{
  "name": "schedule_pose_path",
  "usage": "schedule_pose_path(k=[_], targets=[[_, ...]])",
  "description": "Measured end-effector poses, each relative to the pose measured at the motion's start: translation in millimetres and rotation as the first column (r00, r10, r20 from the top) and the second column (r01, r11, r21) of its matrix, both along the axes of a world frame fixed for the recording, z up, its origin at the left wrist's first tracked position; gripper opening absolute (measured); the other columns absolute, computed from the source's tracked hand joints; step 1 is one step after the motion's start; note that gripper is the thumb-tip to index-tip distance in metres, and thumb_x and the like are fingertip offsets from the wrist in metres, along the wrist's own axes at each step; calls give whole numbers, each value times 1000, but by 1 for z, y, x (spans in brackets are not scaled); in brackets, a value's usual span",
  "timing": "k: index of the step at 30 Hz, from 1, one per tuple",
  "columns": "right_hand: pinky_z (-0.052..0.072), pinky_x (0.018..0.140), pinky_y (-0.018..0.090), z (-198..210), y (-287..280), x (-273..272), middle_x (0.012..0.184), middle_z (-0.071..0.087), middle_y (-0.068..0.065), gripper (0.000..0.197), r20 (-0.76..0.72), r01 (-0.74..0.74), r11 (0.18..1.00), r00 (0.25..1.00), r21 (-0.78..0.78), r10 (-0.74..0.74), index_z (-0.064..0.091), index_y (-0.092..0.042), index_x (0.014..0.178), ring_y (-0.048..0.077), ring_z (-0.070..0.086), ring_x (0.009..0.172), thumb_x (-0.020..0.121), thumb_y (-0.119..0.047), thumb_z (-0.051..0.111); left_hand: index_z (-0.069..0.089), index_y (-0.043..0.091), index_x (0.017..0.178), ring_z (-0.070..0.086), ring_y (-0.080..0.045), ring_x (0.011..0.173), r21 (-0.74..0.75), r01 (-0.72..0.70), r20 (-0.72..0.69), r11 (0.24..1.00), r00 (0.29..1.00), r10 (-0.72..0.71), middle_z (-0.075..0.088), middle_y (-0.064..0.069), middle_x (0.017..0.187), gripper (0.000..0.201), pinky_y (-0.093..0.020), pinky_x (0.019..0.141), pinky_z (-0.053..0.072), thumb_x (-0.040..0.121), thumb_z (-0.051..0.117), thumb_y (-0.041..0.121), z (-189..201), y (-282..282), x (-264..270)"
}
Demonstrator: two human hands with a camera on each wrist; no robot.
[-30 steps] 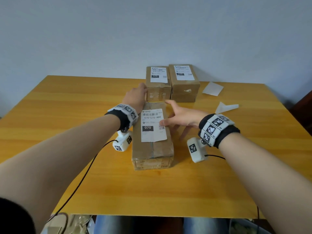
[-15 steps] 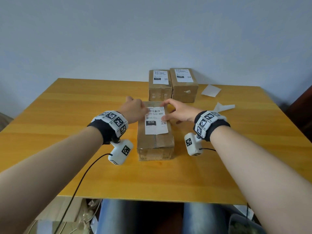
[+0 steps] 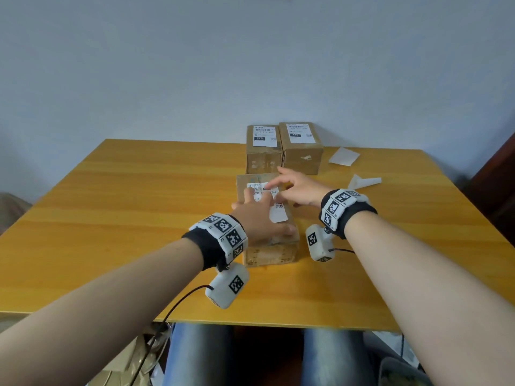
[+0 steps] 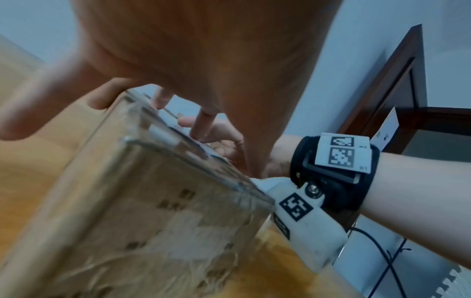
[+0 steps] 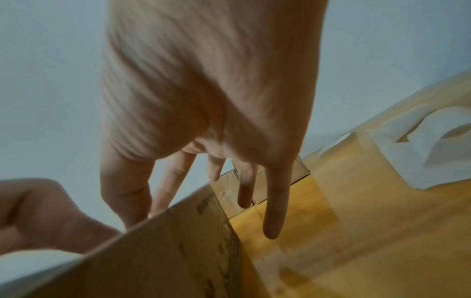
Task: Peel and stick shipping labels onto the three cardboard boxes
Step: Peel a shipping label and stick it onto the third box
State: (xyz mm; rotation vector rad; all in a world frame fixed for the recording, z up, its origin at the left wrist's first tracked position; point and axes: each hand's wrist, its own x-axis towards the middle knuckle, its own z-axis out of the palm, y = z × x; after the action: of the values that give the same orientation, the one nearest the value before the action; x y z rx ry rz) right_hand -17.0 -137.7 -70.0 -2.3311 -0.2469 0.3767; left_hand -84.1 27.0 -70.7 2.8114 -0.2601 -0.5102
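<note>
The near cardboard box (image 3: 269,254) stands on the wooden table (image 3: 139,218) with a white shipping label (image 3: 278,215) on its top. My left hand (image 3: 257,215) lies flat on that label, fingers straight, and covers its middle. My right hand (image 3: 292,186) reaches in from the right with spread, straight fingers touching the label's far part. Behind it, two more boxes (image 3: 263,160) (image 3: 302,160) stand side by side, each with a label on top. In the left wrist view the box (image 4: 127,211) fills the lower left; in the right wrist view my straight fingers (image 5: 275,201) hang over the box (image 5: 165,252).
Two pieces of white backing paper (image 3: 344,156) (image 3: 365,182) lie on the table to the right of the boxes. A dark wooden piece of furniture (image 3: 496,190) stands beyond the table's right edge. Cardboard scraps lie on the floor under the near edge.
My left hand has moved from the box's left side onto its top, over the label. My right hand has slid toward the label's far end.
</note>
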Motion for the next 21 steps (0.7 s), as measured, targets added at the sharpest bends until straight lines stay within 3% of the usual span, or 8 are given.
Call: schedule_pose_path(k=[7, 9, 10, 12, 15, 17, 19, 21], targets=[[37, 120, 47, -19, -15, -5, 170, 29, -8, 49, -90, 123, 984, 990, 132, -112, 67, -55, 131, 24, 40, 150, 87, -40, 81, 43, 32, 131, 43, -42, 129, -207, -80, -16, 975, 997, 78, 17, -2, 152, 50, -45, 105, 40, 93, 53, 63, -15, 10, 11], [56, 96, 43, -19, -16, -4, 159, 44, -10, 50, -126, 144, 978, 984, 151, -126, 66, -57, 130, 24, 68, 108, 86, -39, 82, 42, 31, 135, 43, -41, 129, -164, -76, -1, 984, 997, 76, 18, -3, 152, 63, -43, 104, 40, 87, 60, 68, -15, 6, 11], [55, 75, 39, -20, -16, -3, 142, 56, -9, 51, -146, 151, 974, 981, 171, -127, 66, -58, 130, 20, 65, 76, 86, -38, 82, 40, 30, 138, 40, -41, 132, -135, -70, 8, 988, 997, 72, 18, -4, 152, 72, -43, 105, 39, 83, 61, 72, -14, 3, 10], [43, 59, 34, -22, -16, 0, 96, 62, -10, 54, -188, 166, 967, 974, 195, -129, 63, -60, 131, 16, 42, 55, 87, -35, 81, 35, 27, 144, 27, -43, 139, -50, -44, 38, 998, 998, 46, 17, -10, 155, 90, -50, 113, 32, 77, 61, 80, -8, -3, 4], [52, 71, 39, -20, -14, 2, 85, 60, 4, 60, -209, 166, 973, 969, 160, -131, 53, -67, 136, 23, 50, 64, 87, -43, 78, 17, 18, 155, -5, -47, 151, 47, -11, 46, 999, 999, 9, 4, -20, 164, 119, -69, 118, 4, 68, 53, 92, -7, -15, -1], [60, 94, 49, -16, -12, -1, 121, 68, 3, 63, -193, 135, 984, 975, 114, -111, 47, -68, 140, 38, 70, 102, 88, -49, 75, 10, 23, 157, -18, -49, 150, 45, -57, 27, 997, 998, 56, -5, -20, 167, 137, -77, 112, 0, 50, 45, 102, -13, -22, 1], [53, 105, 58, -12, -12, -2, 152, 50, -5, 63, -147, 104, 993, 984, 55, -95, 47, -64, 143, 40, 48, 142, 88, -50, 75, 9, 26, 155, -21, -53, 148, 36, -84, 25, 996, 996, 83, -6, -18, 167, 140, -80, 109, 4, 43, 44, 101, -17, -26, 2], [44, 114, 56, -5, -12, 2, 172, 22, -9, 61, -63, 80, 994, 994, -70, -84, 53, -56, 144, 32, 28, 156, 87, -52, 76, 7, 29, 156, -22, -56, 146, 35, -54, 16, 998, 998, 54, -7, -14, 167, 130, -81, 108, 8, 53, 53, 94, -14, -28, 0]])
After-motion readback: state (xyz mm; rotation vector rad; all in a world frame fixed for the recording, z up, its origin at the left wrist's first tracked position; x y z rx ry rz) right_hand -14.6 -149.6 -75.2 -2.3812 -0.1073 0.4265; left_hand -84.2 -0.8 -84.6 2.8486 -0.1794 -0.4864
